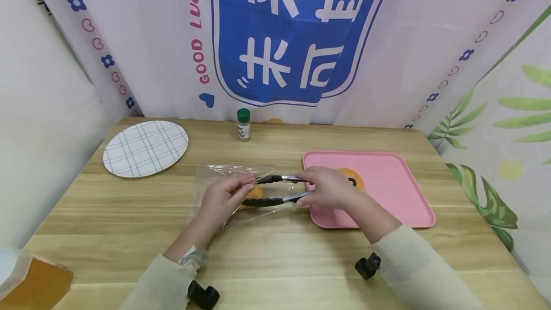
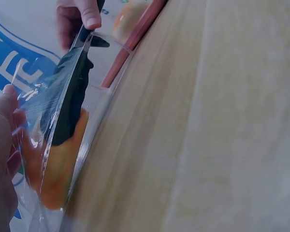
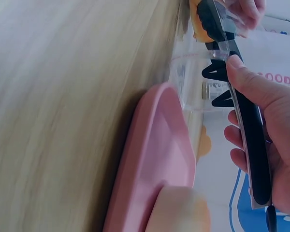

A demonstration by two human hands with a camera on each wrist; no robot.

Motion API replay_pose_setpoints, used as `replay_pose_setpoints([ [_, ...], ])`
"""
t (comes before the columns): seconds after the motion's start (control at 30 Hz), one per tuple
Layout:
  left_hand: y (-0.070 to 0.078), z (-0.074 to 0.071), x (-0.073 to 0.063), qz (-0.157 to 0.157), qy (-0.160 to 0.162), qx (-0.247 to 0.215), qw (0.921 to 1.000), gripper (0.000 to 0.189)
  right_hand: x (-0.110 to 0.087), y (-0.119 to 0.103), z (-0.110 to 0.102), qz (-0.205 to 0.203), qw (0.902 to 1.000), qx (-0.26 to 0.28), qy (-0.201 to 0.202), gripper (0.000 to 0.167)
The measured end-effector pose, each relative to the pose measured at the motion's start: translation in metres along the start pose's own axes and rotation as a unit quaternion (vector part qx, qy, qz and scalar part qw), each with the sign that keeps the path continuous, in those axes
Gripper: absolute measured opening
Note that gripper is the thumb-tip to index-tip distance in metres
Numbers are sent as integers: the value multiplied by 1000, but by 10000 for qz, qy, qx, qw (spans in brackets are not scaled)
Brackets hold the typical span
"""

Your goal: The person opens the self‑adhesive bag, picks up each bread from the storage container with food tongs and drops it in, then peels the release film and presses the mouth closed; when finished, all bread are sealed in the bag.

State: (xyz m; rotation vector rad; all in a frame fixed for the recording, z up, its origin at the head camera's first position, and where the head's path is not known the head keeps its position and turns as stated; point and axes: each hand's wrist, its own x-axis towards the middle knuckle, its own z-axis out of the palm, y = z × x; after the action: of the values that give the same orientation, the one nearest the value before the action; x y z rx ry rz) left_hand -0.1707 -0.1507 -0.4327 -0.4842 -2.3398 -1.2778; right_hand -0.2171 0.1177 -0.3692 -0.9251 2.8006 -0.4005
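My left hand (image 1: 224,197) pinches the side of a clear plastic bag (image 1: 234,219) lying over the table's middle. Inside the bag is a golden-brown piece of bread (image 2: 60,176). Black-tipped tongs (image 1: 269,202) reach into the bag, their scalloped ends on either side of the bread. My right hand (image 1: 329,188) grips the tongs by the handle, thumb on one side and fingers curled on the other in the right wrist view. Below that hand a round bun (image 3: 179,210) sits on a pink tray (image 1: 387,195), partly hidden by the hand in the head view.
A white plate with a blue grid pattern (image 1: 146,149) lies at the back left. A small shaker jar with a green cap (image 1: 243,126) stands at the back. At the near left corner is a container with orange-brown sides (image 1: 40,283). A printed cloth (image 1: 172,61) hangs behind the table.
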Motion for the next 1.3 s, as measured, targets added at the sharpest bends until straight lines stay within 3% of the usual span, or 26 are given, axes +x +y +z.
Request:
replay_pose_setpoints([
  [0.23,2,-1,-1,71,57,46,9999,13,6,-4,2,43,9994,265,-214,73],
  [0.6,2,-6,-3,-283,7,-268,9992,12,7,13,2,576,9928,940,-472,70],
  [0.77,2,-6,-4,-302,-63,-273,9992,12,7,11,4,538,9956,708,-287,68],
  [1.07,4,-2,-2,40,26,66,10000,12,13,-9,13,65,9995,266,-144,68],
  [1.3,7,-3,-1,56,-13,135,9999,13,16,-14,17,105,9993,330,-101,68],
])
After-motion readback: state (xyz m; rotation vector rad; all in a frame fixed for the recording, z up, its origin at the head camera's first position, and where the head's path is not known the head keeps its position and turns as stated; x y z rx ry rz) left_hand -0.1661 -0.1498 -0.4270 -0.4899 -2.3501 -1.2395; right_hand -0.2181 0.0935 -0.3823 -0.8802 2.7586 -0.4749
